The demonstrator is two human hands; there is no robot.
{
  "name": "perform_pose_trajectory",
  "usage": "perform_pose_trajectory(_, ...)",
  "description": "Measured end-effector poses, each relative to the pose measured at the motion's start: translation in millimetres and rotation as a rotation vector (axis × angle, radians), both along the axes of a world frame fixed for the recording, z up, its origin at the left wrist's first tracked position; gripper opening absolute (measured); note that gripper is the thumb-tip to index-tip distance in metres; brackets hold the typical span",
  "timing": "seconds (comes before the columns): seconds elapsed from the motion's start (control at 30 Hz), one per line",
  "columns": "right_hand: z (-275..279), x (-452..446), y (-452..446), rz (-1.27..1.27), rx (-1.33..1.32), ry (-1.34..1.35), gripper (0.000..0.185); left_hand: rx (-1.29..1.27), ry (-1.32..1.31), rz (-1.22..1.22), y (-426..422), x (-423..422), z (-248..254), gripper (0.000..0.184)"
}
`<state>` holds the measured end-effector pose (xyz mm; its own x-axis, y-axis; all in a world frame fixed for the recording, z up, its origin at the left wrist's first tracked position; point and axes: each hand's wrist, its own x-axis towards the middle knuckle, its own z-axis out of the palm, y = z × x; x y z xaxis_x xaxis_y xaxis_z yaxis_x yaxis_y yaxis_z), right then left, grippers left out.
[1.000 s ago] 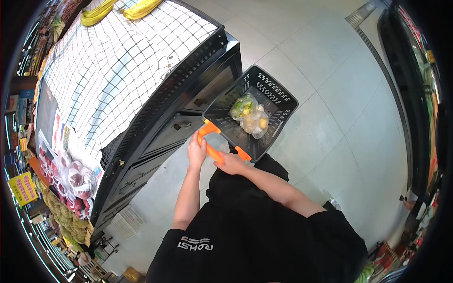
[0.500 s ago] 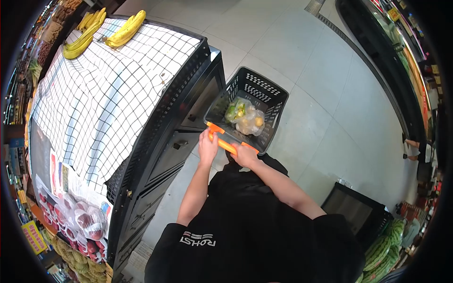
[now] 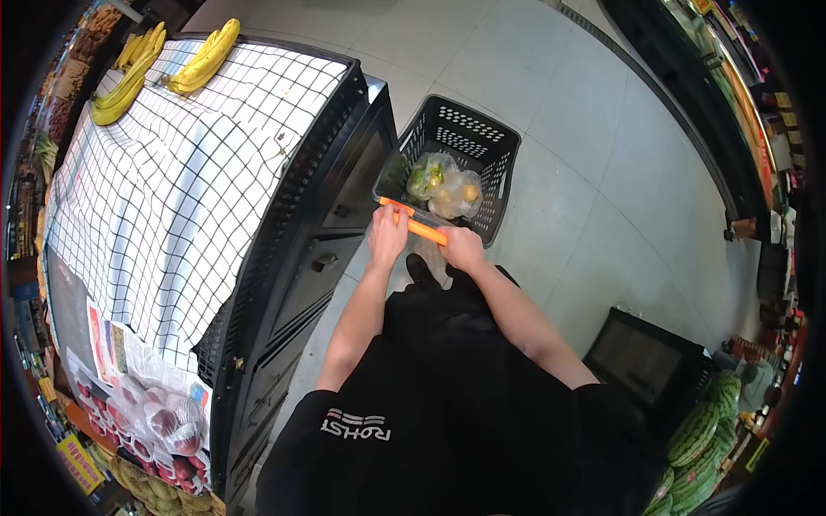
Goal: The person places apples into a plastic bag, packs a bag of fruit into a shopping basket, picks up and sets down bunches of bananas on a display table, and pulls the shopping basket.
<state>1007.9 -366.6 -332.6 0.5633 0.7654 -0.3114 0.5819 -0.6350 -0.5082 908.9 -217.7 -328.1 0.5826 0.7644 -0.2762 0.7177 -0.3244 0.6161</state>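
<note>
Both my hands are wrapped round the orange handle [image 3: 422, 228] of a dark grey shopping basket [image 3: 506, 185]. My left hand [image 3: 389, 234] is closed on the handle's left part, near the basket's corner. Toward the other end, my right hand [image 3: 463, 249] grips the same bar. Inside the basket lie clear plastic bags [image 3: 456, 196] of produce, some green and some yellowish; the exact kinds are hard to make out. The basket is in front of my feet, with its perforated far wall facing me.
At left stands a display stand covered by a checked cloth [image 3: 198, 163], with bananas [image 3: 205, 58] at its far end and net-wrapped red fruit [image 3: 172, 421] at the near end. A black crate-like box [image 3: 641, 357] and watermelons [image 3: 705, 430] are at right. Grey floor tiles [image 3: 568, 103] surround the basket.
My hands and the handle have shifted slightly up in view, and the handle lies flatter. The display stand has slid a little left and down. A dark shoe now shows below the handle.
</note>
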Motion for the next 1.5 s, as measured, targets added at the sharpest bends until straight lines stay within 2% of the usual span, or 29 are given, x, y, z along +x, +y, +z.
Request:
perform_pose_trajectory(0.17, -3.6, 32.6, -0.4, -0.003, 0.032, 0.009, 0.023, -0.036, -0.010, -0.004, 5.4, 27.3, -9.0, 0.032)
perform_pose_trajectory(0.27, -6.4, 57.1, -1.1, -0.008, 0.214, 0.028, 0.040, -0.061, 0.042, -0.008, 8.2, 48.2, -5.7, 0.033)
perform_pose_trajectory(0.37, 7.6, 85.3, 3.7, -0.006, 0.170, 0.043, 0.045, -0.071, 0.037, -0.008, 10.5, 70.3, -3.3, 0.034)
perform_pose_trajectory(0.5, -7.8, 125.7, 10.5, -0.028, 0.233, 0.056, 0.044, -0.068, 0.020, 0.006, 13.6, 105.4, -6.5, 0.036)
perform_pose_trajectory(0.57, -18.4, 145.3, 15.4, -0.134, 0.278, 0.050, 0.038, -0.071, 0.066, 0.037, 15.6, 125.5, -5.6, 0.036)
perform_pose_trajectory(0.8, -10.3, 228.2, 31.9, -0.064, 0.294, 0.131, 0.029, -0.034, 0.103, 0.118, 20.1, 195.8, -3.0, 0.033)
perform_pose_trajectory(0.9, -15.0, 259.0, 36.2, -0.003, 0.321, 0.137, 0.035, -0.031, 0.134, 0.177, 20.5, 221.3, -5.5, 0.032)
perform_pose_trajectory(1.23, -13.0, 351.0, 60.9, 0.154, 0.294, 0.146, 0.030, -0.051, 0.238, 0.202, 29.3, 292.0, 4.1, 0.042)
perform_pose_trajectory(1.4, -0.3, 403.9, 79.1, 0.161, 0.227, 0.176, 0.029, -0.027, 0.218, 0.203, 30.3, 321.6, -6.5, 0.041)
perform_pose_trajectory(1.5, -3.0, 432.5, 99.3, 0.126, 0.177, 0.194, 0.032, -0.112, 0.231, 0.206, 37.1, 343.4, 0.4, 0.040)
